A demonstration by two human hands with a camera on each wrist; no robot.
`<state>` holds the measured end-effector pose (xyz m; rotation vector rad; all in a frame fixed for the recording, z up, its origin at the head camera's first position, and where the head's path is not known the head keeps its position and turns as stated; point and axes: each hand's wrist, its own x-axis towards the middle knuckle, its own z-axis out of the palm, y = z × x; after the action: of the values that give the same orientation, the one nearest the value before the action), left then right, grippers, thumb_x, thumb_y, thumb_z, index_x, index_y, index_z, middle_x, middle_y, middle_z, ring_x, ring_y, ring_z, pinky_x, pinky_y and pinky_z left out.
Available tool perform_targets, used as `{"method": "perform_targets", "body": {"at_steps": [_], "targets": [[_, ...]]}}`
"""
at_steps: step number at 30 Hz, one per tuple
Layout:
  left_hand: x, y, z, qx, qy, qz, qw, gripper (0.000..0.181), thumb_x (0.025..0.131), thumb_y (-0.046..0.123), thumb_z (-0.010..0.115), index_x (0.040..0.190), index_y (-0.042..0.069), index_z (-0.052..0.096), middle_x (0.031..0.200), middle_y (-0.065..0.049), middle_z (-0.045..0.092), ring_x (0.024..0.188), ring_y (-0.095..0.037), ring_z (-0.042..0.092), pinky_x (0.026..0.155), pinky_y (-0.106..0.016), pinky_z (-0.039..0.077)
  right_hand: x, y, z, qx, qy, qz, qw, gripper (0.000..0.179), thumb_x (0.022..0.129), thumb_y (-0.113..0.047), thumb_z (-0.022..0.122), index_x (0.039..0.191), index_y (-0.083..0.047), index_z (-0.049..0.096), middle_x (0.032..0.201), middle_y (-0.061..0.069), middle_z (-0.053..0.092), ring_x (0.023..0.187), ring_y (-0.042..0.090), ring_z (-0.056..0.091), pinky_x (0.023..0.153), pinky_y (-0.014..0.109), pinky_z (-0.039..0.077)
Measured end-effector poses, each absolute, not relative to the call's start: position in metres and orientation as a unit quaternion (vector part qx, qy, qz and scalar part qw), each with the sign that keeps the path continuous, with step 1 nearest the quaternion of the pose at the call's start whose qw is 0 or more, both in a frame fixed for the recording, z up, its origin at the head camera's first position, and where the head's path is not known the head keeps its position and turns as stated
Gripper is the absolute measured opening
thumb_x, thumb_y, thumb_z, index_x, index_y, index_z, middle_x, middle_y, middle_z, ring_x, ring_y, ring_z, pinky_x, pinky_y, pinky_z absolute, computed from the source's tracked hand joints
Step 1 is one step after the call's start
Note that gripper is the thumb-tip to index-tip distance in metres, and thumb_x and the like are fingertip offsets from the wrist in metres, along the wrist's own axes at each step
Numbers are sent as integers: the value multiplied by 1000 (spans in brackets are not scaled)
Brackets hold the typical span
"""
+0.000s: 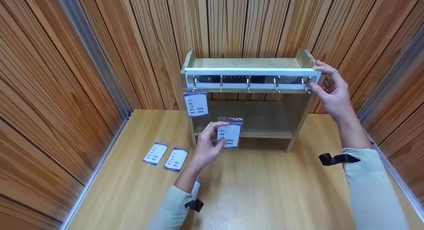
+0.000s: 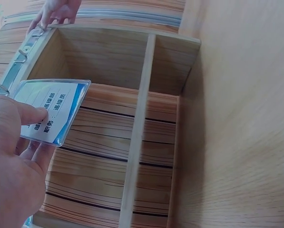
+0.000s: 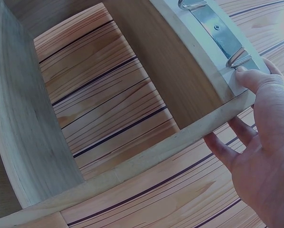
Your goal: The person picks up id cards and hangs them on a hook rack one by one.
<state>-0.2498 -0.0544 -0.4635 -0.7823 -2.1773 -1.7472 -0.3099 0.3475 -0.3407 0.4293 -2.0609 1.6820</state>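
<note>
In the head view my left hand pinches a clear-sleeved ID badge between thumb and fingers, in front of the wooden shelf and below its hooks. The left wrist view shows the thumb across the face of this badge. My right hand grips the right end of the white hook rail, thumb beside the rightmost hook. Its fingers reach round the shelf's side panel. Another badge hangs at the leftmost hook.
Two badges lie on the table left of the shelf, a nearer badge and a farther badge. A further badge is partly hidden by my left forearm. Wood-panelled walls enclose the table at back and sides.
</note>
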Motion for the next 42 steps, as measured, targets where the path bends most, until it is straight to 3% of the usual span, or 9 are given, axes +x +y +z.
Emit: {"method": "perform_targets", "body": {"at_steps": [3, 14, 24, 29, 31, 36, 40, 42], "targets": [[-251, -54, -460, -272, -741, -600, 127, 51, 103, -10, 69, 149, 11, 64, 136, -14, 68, 107, -27, 74, 80, -22, 61, -311, 348, -341, 156, -748, 605, 224, 48, 109, -4, 68, 156, -11, 61, 180, 5, 43, 171, 33, 35, 143, 53, 30], [-258, -54, -442, -297, -723, -604, 157, 51, 103, -10, 70, 150, 9, 62, 141, -17, 67, 126, -35, 76, 96, -31, 69, -312, 348, -340, 150, -750, 603, 226, 48, 109, -6, 69, 156, -14, 61, 180, 5, 43, 170, 32, 37, 144, 54, 29], [-258, -57, -422, -304, -694, -627, 183, 49, 103, -11, 68, 150, 2, 58, 137, -24, 67, 122, -40, 78, 98, -36, 70, -311, 345, -339, 166, -737, 615, 227, 47, 109, -1, 67, 154, -9, 62, 180, 6, 43, 171, 33, 34, 144, 58, 27], [-257, -57, -410, -292, -686, -639, 191, 53, 103, -11, 68, 153, 2, 56, 136, -24, 67, 114, -34, 79, 91, -28, 68, -311, 344, -338, 165, -743, 606, 231, 47, 109, -2, 67, 155, -9, 61, 180, 8, 43, 171, 33, 35, 145, 56, 25], [-258, -57, -407, -291, -686, -637, 196, 53, 103, -10, 69, 153, 2, 56, 133, -24, 68, 103, -26, 77, 82, -23, 64, -310, 344, -338, 165, -743, 606, 233, 47, 109, -1, 67, 155, -9, 61, 180, 8, 43, 171, 33, 35, 145, 56, 24], [-260, -58, -402, -291, -684, -637, 203, 54, 103, -10, 69, 154, 2, 56, 123, -21, 66, 81, -10, 61, 68, -19, 50, -310, 343, -338, 166, -742, 606, 233, 47, 109, -1, 67, 154, -9, 62, 180, 7, 44, 171, 33, 35, 145, 56, 25], [-263, -59, -399, -280, -682, -645, 201, 54, 103, -9, 69, 155, 2, 56, 109, -12, 62, 72, -7, 49, 64, -18, 43, -309, 343, -338, 164, -742, 607, 230, 47, 109, -2, 67, 155, -10, 62, 180, 6, 43, 171, 33, 35, 144, 56, 28], [-265, -60, -399, -272, -681, -651, 195, 55, 103, -9, 69, 155, 3, 56, 109, -11, 62, 73, -8, 50, 64, -19, 42, -309, 344, -338, 163, -743, 607, 230, 47, 109, -2, 67, 155, -10, 62, 180, 6, 43, 171, 33, 36, 143, 56, 29]]}}
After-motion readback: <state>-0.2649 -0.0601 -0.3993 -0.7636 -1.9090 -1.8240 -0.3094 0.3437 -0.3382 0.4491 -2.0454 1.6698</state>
